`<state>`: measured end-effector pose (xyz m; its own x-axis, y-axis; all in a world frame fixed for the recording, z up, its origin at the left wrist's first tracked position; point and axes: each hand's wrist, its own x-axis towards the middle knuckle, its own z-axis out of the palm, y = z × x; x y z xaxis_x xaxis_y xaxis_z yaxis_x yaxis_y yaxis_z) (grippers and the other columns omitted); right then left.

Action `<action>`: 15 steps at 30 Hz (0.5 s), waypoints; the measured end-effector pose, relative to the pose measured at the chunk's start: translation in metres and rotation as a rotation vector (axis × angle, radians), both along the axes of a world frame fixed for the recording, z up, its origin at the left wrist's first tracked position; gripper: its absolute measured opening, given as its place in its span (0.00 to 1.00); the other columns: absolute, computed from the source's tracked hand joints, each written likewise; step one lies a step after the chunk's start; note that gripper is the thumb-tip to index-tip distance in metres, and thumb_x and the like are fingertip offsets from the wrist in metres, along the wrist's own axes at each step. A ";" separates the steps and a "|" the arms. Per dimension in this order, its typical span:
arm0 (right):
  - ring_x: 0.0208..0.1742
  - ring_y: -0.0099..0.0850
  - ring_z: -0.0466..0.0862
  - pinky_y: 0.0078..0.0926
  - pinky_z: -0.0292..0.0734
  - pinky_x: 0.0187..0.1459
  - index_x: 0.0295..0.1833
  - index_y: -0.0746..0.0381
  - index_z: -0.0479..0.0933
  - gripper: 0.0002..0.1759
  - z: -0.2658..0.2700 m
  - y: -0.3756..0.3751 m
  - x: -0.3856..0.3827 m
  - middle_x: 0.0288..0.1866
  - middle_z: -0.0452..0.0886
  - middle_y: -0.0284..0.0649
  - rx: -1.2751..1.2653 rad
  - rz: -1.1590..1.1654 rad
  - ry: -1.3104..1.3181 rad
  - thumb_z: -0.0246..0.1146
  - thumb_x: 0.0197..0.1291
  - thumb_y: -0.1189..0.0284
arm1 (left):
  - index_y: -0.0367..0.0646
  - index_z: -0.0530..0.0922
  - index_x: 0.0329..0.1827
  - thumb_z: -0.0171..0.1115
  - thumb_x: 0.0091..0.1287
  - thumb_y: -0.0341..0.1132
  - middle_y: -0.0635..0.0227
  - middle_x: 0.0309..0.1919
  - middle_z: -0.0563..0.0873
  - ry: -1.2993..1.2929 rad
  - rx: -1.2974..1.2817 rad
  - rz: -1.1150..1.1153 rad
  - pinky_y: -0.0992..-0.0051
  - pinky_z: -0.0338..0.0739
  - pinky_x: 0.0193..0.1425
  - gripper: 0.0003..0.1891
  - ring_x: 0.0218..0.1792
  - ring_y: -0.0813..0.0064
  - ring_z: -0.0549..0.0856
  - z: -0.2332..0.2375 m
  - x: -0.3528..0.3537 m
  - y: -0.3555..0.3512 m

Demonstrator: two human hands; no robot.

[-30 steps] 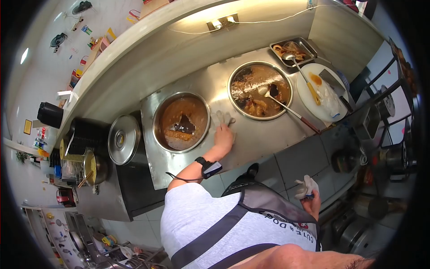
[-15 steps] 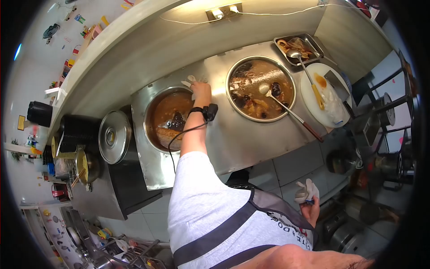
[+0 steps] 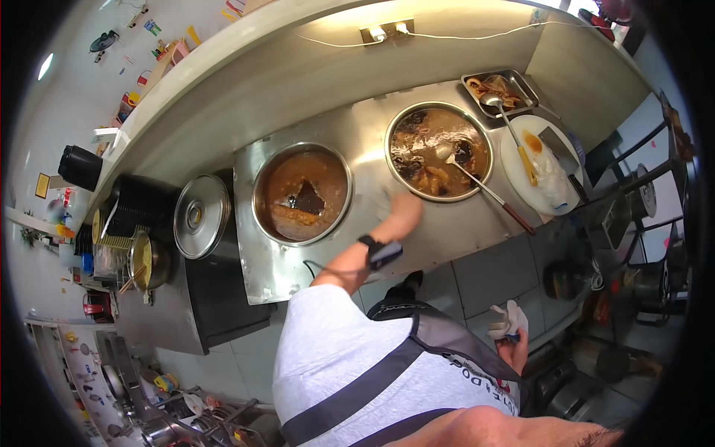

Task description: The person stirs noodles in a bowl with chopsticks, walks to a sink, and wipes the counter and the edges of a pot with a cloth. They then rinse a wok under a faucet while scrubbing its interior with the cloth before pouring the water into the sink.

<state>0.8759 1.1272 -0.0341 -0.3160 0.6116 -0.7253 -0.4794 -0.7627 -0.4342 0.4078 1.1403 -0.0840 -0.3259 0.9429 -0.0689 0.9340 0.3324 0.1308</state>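
My left hand (image 3: 402, 214) is over the steel counter (image 3: 365, 167), between the two pots. It is smeared by motion, with a pale blur at its fingertips that appears to be the white glove (image 3: 383, 200) it holds. To its left sits a pot of brown broth (image 3: 257, 195) with a dark piece and a brown chunk inside. On its right, a bigger pot of broth (image 3: 389, 160) contains dark and tan pieces and a skimmer (image 3: 488, 192). Down by the apron, my right hand (image 3: 512, 349) is closed on another white glove (image 3: 508, 319).
A steel tray of cooked pieces (image 3: 534, 100) stands at the back right. Near it, a round white board (image 3: 514, 175) carries a yellow-handled ladle (image 3: 524, 153), a cleaver (image 3: 557, 141) and a plastic bag (image 3: 553, 179). A steel lid (image 3: 212, 231) leans at left.
My left hand has moved from the left pot's far rim to the right and nearer to me, onto the counter between the pots. The right hand keeps its glove. The view has shifted slightly.
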 end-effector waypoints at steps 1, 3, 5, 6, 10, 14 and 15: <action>0.62 0.41 0.69 0.44 0.65 0.62 0.67 0.59 0.60 0.27 0.000 0.000 0.001 0.63 0.68 0.43 0.007 -0.005 0.007 0.49 0.62 0.64 | 0.41 0.83 0.28 0.59 0.49 0.29 0.52 0.27 0.84 -0.099 0.053 -0.084 0.58 0.77 0.34 0.06 0.32 0.54 0.84 -0.001 0.024 -0.011; 0.60 0.43 0.70 0.48 0.68 0.57 0.66 0.61 0.61 0.27 0.003 -0.003 0.003 0.62 0.68 0.45 0.023 -0.004 0.022 0.49 0.61 0.66 | 0.41 0.83 0.27 0.59 0.49 0.30 0.49 0.26 0.83 -0.201 0.103 -0.190 0.57 0.77 0.36 0.06 0.30 0.50 0.83 0.010 0.051 -0.022; 0.60 0.43 0.71 0.48 0.68 0.57 0.65 0.61 0.61 0.26 0.007 -0.007 0.009 0.61 0.69 0.44 0.055 0.002 0.004 0.48 0.61 0.66 | 0.41 0.82 0.27 0.58 0.50 0.29 0.48 0.26 0.82 -0.288 0.294 -0.024 0.59 0.77 0.38 0.06 0.31 0.50 0.83 0.028 0.067 -0.034; 0.59 0.43 0.71 0.48 0.68 0.57 0.65 0.61 0.62 0.26 0.010 -0.009 0.012 0.60 0.70 0.44 0.083 0.037 -0.007 0.48 0.61 0.66 | 0.40 0.82 0.27 0.57 0.51 0.29 0.48 0.25 0.82 -0.317 0.313 0.070 0.59 0.77 0.37 0.06 0.31 0.50 0.83 0.034 0.064 -0.037; 0.59 0.42 0.72 0.48 0.70 0.56 0.64 0.60 0.63 0.25 0.006 -0.023 0.034 0.59 0.71 0.44 0.063 -0.033 -0.047 0.48 0.61 0.66 | 0.38 0.81 0.26 0.56 0.53 0.29 0.50 0.27 0.83 0.036 0.303 0.359 0.60 0.77 0.36 0.06 0.30 0.52 0.83 0.060 0.011 -0.038; 0.58 0.42 0.72 0.48 0.70 0.55 0.64 0.60 0.64 0.25 -0.006 -0.042 0.058 0.59 0.71 0.43 0.077 -0.116 -0.027 0.49 0.61 0.65 | 0.42 0.84 0.27 0.58 0.56 0.32 0.57 0.27 0.85 0.208 0.113 0.547 0.67 0.79 0.36 0.08 0.32 0.61 0.86 0.003 -0.056 -0.022; 0.57 0.41 0.73 0.47 0.71 0.55 0.64 0.59 0.63 0.25 -0.003 -0.047 0.061 0.59 0.71 0.42 0.085 -0.117 -0.046 0.48 0.61 0.66 | 0.41 0.85 0.28 0.59 0.56 0.32 0.57 0.27 0.85 0.175 0.133 0.553 0.67 0.79 0.35 0.07 0.31 0.61 0.86 0.000 -0.052 -0.019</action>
<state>0.9365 1.0805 -0.0368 -0.2067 0.7023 -0.6812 -0.5414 -0.6620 -0.5183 0.3558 1.1210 -0.0844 -0.7672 0.6267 0.1370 0.6382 0.7672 0.0643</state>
